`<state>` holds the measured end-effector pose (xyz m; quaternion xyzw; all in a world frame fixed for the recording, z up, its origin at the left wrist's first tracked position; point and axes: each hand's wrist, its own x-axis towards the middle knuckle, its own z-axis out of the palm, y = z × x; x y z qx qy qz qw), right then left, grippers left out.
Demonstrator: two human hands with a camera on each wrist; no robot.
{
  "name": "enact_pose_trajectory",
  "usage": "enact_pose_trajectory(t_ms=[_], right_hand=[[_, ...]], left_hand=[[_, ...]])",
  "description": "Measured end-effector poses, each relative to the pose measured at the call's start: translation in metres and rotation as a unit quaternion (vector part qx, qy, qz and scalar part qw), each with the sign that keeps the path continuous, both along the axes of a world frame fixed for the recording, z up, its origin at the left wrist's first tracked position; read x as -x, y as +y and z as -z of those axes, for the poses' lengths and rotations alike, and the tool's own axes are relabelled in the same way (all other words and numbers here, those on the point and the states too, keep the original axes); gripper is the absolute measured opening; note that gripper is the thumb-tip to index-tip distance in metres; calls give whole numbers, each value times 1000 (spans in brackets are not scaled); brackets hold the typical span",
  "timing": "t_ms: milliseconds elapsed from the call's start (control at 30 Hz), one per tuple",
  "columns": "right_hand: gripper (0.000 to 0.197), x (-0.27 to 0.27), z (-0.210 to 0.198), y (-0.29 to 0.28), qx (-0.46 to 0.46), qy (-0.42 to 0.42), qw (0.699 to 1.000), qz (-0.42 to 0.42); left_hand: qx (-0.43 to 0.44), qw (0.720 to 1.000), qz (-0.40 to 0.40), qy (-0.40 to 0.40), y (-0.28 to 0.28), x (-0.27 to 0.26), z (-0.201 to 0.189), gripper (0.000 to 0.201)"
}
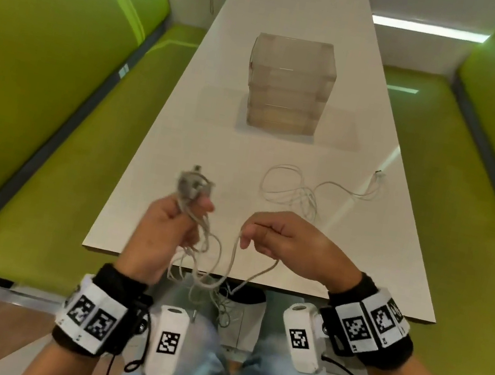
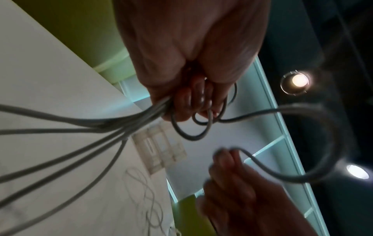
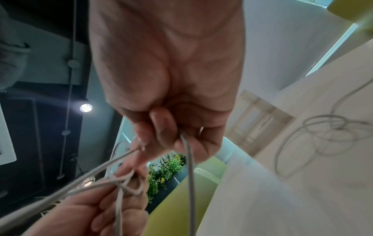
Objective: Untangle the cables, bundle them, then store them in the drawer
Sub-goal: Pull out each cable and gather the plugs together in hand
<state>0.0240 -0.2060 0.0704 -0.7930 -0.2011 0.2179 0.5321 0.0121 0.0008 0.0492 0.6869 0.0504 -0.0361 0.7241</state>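
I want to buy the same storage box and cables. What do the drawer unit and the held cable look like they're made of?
Drawer unit: apparently clear, glossy plastic or acrylic; the stacked drawers show through its walls and its edges catch light.
Held cable: light grey, smooth matte jacket, probably rubbery plastic; it bends into loose loops between the left hand and right hand.

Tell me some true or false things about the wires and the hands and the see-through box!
1. The left hand grips a bunch of grey cable. True.
2. The right hand is empty. False: it pinches a strand of that cable.
3. A white cable lies loose on the table. True.
4. The clear drawer box has a drawer pulled out. False: all look closed.
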Motion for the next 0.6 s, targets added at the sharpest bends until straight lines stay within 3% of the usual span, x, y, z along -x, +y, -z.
enact_pose_trajectory(t_ms=[33,100,167,267,333,433,533,600], right_hand=[[23,-2,0,4,0,-19,999,37],[16,-4,3,10,-18,-48,993,104],[9,-1,5,15,-69,-53,987,138],[15,2,8,21,-109,-37,981,154],[17,2,6,21,-97,-19,984,146],[21,0,6,4,-51,25,996,68],[26,0,17,-19,32,39,999,8],[28,-1,28,-31,60,54,997,6]], left_hand=[[-7,999,38,0,-9,4,-1,12],[3,996,90,2,-19,8,0,25],[20,994,111,7,-26,10,-1,23],[27,994,107,-9,-32,13,2,13],[46,996,71,-18,-29,13,3,16],[110,993,-30,-12,-10,4,0,14],[192,968,-161,-26,24,-9,-7,16],[196,959,-199,-42,43,-14,-10,13]])
